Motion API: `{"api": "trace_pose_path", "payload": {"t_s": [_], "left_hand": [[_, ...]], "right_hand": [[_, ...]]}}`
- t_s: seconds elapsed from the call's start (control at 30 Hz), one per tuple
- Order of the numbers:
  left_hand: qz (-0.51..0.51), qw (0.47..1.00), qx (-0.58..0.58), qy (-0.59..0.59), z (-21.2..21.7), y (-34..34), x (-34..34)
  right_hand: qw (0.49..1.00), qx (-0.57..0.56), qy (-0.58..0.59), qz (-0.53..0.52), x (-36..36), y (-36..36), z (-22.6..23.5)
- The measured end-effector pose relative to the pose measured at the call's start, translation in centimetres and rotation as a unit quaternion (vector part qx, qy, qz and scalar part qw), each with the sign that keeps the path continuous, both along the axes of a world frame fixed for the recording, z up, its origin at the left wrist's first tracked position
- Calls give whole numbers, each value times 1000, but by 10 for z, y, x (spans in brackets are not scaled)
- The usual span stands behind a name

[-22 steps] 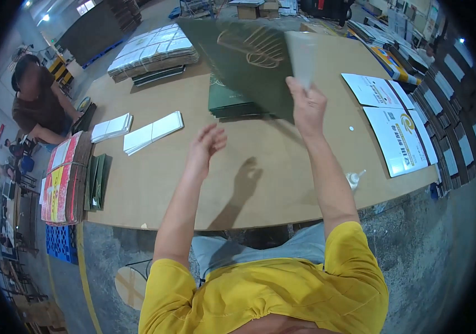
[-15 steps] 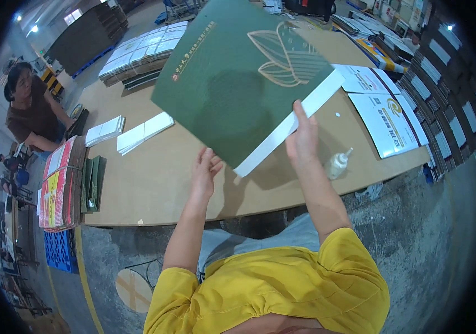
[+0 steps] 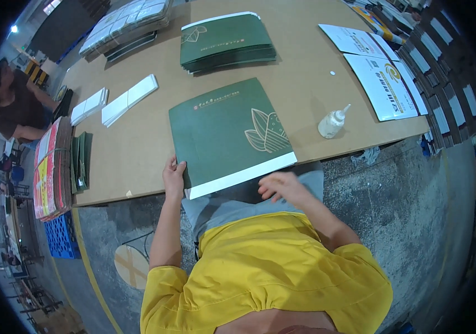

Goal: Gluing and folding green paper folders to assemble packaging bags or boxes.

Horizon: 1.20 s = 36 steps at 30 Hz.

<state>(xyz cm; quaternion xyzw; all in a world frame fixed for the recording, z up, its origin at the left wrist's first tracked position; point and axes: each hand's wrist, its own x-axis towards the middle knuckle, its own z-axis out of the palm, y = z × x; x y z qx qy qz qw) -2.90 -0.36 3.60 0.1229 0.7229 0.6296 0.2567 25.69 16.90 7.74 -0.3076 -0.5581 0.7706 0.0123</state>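
Observation:
A green cardboard folder (image 3: 221,131) with a pale leaf print lies at the near edge of the table, its white strip (image 3: 238,179) along the side facing me. My left hand (image 3: 174,173) grips its lower left edge, thumb on top. Off the folder, just below the white strip, my right hand (image 3: 282,188) holds nothing, its fingers slightly bent and apart. Beyond the folder sits a stack of similar green folders (image 3: 227,44). To the right stands a squeeze bottle (image 3: 334,122) with a pointed nozzle and whitish contents.
White paper strips (image 3: 129,100) lie in bundles on the left of the table (image 3: 299,72). A tied red-and-white stack (image 3: 54,172) and green folded pieces (image 3: 80,161) stand at the left edge. White printed boards (image 3: 380,83) lie at right. Another person (image 3: 21,106) is at far left.
The green folder has come down from the air onto the near table edge. My right hand has let go of it and drawn back; the stack behind has come into sight.

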Motion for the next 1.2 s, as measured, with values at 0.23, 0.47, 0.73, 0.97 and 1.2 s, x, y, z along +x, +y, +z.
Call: {"api": "trace_pose_path", "payload": {"t_s": [0.23, 0.47, 0.73, 0.97, 1.2], "left_hand": [[11, 997, -4, 79, 3, 10, 9], [5, 993, 104, -53, 5, 19, 8], [-11, 981, -80, 174, 16, 15, 10], [11, 994, 77, -73, 41, 13, 18], [15, 998, 52, -28, 49, 6, 17]], "right_hand": [[739, 657, -30, -146, -10, 49, -27], [791, 602, -55, -99, 1, 60, -37], [825, 555, -18, -103, 6, 53, -20], [691, 723, 1, 30, -8, 33, 28], [740, 662, 71, 98, -16, 39, 37]]}}
